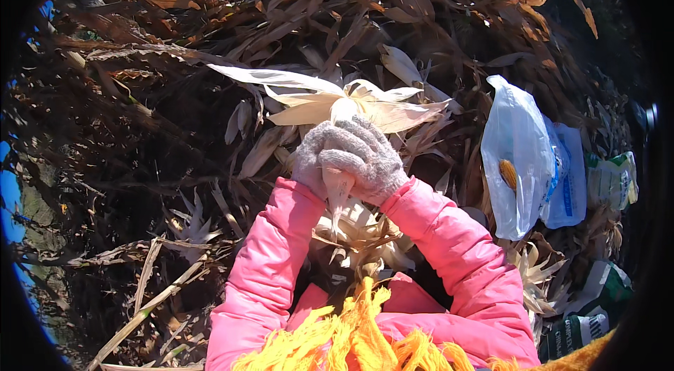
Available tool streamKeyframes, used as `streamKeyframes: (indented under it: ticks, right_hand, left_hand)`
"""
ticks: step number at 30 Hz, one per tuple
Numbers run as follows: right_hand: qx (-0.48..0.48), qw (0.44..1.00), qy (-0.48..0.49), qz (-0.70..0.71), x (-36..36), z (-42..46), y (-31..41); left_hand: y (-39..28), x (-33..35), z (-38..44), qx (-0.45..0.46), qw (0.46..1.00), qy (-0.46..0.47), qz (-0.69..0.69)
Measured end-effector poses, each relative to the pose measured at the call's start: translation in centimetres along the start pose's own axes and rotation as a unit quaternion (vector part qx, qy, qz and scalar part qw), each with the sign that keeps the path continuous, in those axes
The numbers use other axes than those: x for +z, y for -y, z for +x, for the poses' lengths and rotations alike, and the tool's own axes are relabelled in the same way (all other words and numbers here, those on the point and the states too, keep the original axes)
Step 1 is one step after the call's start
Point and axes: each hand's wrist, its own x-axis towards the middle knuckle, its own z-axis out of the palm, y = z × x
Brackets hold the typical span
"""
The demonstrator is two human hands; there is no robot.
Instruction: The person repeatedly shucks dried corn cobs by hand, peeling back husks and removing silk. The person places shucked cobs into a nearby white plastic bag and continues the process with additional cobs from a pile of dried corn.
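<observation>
In the middle of the head view, my left hand (310,158) and my right hand (371,160), both in pale grey knitted gloves, are clasped together around an ear of corn in its husk (338,184). The pointed husk tip hangs down below the gloves. Above my fingers, several dry husk leaves (310,108) are spread out to the left and right. The gloves hide most of the ear. Loose peeled husks (363,226) lie just under my hands, close to my body.
A white plastic bag (505,123) with an ear of yellow corn (508,174) lies at the right. Beside it are a blue-and-white bag (571,176) and green-and-white sacks (611,179). Dry corn stalks (337,7) are heaped ahead; a long stalk (152,302) lies at lower left.
</observation>
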Motion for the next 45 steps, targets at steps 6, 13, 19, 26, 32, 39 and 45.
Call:
streamKeyframes:
  ticks: [6, 13, 19, 26, 32, 39, 45]
  right_hand:
    - [0.233, 0.967, -0.030, 0.097, 0.8, -2.2, -1.6]
    - [0.434, 0.800, 0.124, 0.396, 1.5, -2.6, -0.5]
    - [0.437, 0.839, 0.210, 0.247, 1.0, -1.8, 0.4]
    - [0.413, 0.866, 0.245, 0.140, 1.5, -1.7, 1.2]
    - [0.305, 0.928, 0.215, -0.007, 1.4, -2.3, 0.4]
    - [0.462, 0.790, 0.261, 0.307, 0.5, -3.1, -1.3]
    - [0.435, 0.825, 0.271, 0.239, 1.1, -2.4, 0.0]
  left_hand:
    - [-2.9, -2.5, 1.2, -0.103, 0.868, -0.141, -0.465]
    - [-3.4, -2.7, 1.0, -0.077, 0.880, -0.199, -0.424]
    - [-2.8, -1.5, 1.0, -0.054, 0.903, -0.269, -0.330]
    - [-1.8, -0.7, 1.2, -0.056, 0.910, -0.339, -0.231]
    - [-0.3, -1.9, 1.3, -0.122, 0.912, -0.295, -0.256]
    - [-1.5, -1.3, 1.2, -0.067, 0.920, -0.336, -0.190]
    - [-2.2, -0.6, 1.0, -0.048, 0.912, -0.380, -0.148]
